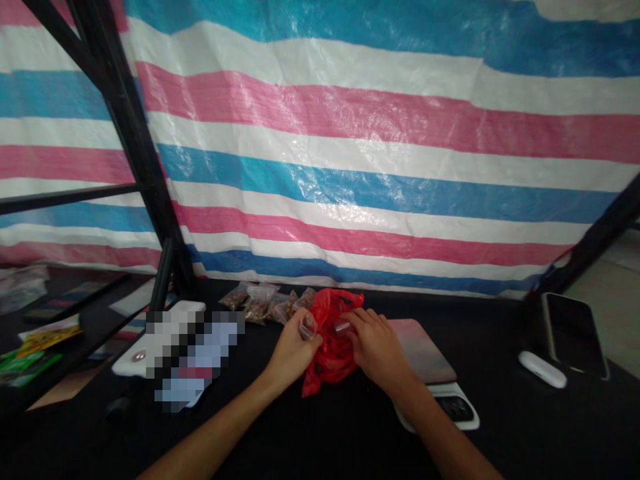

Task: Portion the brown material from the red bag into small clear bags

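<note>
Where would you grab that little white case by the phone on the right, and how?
Probably across the narrow middle of the white case, from above and the near side: it's oblong and lying down, with the phone close on its far side.

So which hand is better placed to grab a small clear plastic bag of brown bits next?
Probably the left hand: it's closer to those bags, while the right hand is across the crumpled red plastic bag. Both seem to pinch clear plastic, so the left might need freeing first.
</note>
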`<control>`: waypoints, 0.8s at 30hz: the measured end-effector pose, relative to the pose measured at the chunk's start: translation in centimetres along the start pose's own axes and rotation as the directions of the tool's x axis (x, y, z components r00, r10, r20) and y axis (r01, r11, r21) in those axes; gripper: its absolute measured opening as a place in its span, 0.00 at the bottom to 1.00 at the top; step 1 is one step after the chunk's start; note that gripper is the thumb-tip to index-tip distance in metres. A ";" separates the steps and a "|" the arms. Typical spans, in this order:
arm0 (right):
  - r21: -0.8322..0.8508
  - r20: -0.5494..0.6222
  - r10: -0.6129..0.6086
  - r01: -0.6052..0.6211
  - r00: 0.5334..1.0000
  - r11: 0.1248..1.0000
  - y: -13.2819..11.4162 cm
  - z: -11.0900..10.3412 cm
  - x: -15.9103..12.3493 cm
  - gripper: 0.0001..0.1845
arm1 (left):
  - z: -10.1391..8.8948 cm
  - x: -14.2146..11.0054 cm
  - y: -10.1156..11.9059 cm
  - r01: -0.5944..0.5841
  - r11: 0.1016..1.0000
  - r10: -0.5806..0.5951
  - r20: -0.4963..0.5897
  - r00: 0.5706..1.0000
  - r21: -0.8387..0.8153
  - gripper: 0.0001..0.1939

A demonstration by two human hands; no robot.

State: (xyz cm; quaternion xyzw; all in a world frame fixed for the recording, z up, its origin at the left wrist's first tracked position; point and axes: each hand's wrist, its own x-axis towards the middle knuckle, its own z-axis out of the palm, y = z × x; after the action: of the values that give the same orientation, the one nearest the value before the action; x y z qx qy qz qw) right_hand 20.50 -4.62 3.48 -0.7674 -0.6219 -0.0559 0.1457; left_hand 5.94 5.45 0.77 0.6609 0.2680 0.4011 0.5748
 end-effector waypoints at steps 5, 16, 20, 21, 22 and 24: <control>0.173 -0.025 0.024 -0.020 0.999 0.985 -0.1 0.1 0.0 0.17 | -0.2 0.0 -0.2 0.007 1.000 -0.007 0.005 1.000 -0.010 0.08; 0.345 -0.465 -0.178 0.362 0.867 0.866 -1.0 -0.4 -0.1 0.16 | 0.4 -0.6 -0.3 -0.075 0.995 0.079 0.063 0.995 -0.061 0.16; 0.262 -0.448 -0.246 0.390 0.860 0.883 -1.2 0.1 -0.2 0.18 | 0.4 -0.7 -0.7 -0.072 0.996 0.079 0.163 0.983 -0.053 0.15; 0.266 -0.466 -0.208 0.360 0.860 0.894 -1.1 0.1 -0.2 0.18 | 0.4 -0.6 -0.8 -0.075 0.997 0.079 0.150 0.986 -0.036 0.13; 0.275 -0.481 -0.156 0.317 0.863 0.908 -1.0 0.1 -0.1 0.18 | 0.3 -0.6 -0.9 -0.083 0.996 0.084 0.118 0.989 -0.014 0.12; 0.286 -0.480 -0.056 0.216 0.875 0.934 -0.7 0.1 0.0 0.18 | 0.0 -0.5 -0.7 -0.114 0.992 0.114 0.007 0.993 0.051 0.10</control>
State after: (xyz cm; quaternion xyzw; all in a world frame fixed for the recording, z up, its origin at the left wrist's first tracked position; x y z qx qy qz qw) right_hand 19.78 -4.48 3.50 -0.6498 -0.6223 -0.1431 0.4124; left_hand 5.81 5.19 -0.04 0.6907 0.2386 0.4248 0.5343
